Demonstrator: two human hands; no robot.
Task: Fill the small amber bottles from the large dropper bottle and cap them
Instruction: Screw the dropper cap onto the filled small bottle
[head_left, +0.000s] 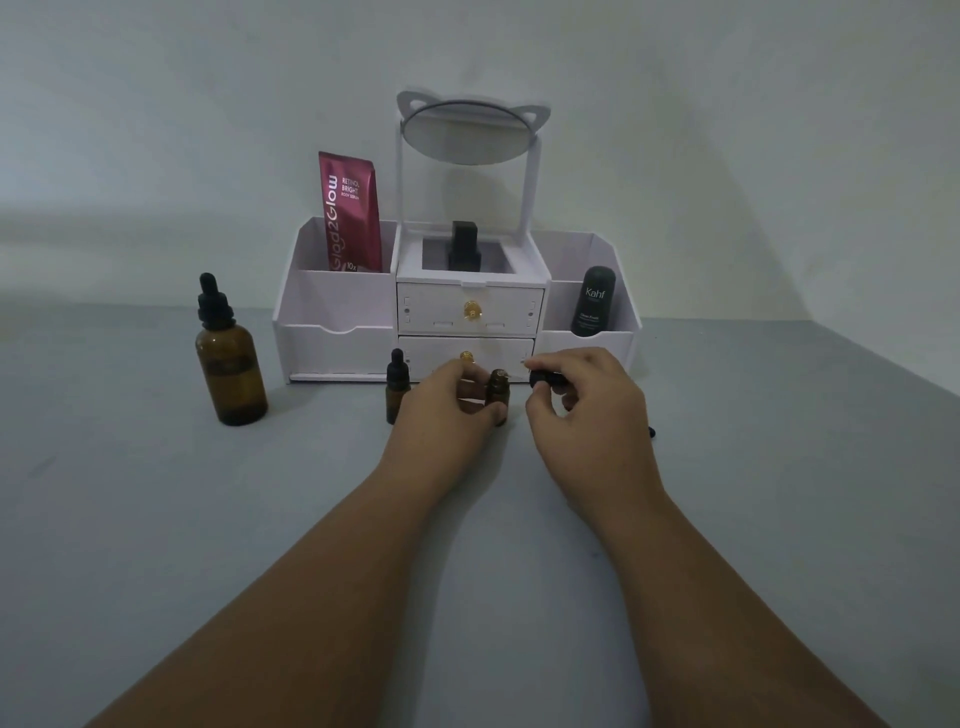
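Amber and uncapped, the small bottle (497, 395) is standing upright on the grey table (156, 519), just in front of the white organizer (337, 332), and the left hand (447, 410) is closing its fingers around the bottle's body to steady it. The right hand (587, 400) is pinching a black dropper cap (546, 379) between thumb and fingertips, holding it just to the right of the open neck and slightly above it. The cap's long axis is lying nearly sideways while the bottle's axis is vertical, so capping would likely call for tipping the cap upright and shifting it left. A second small bottle (397, 387), already capped, is standing just left of the left hand; the large dropper bottle (230, 358) is standing capped, well apart to the left.
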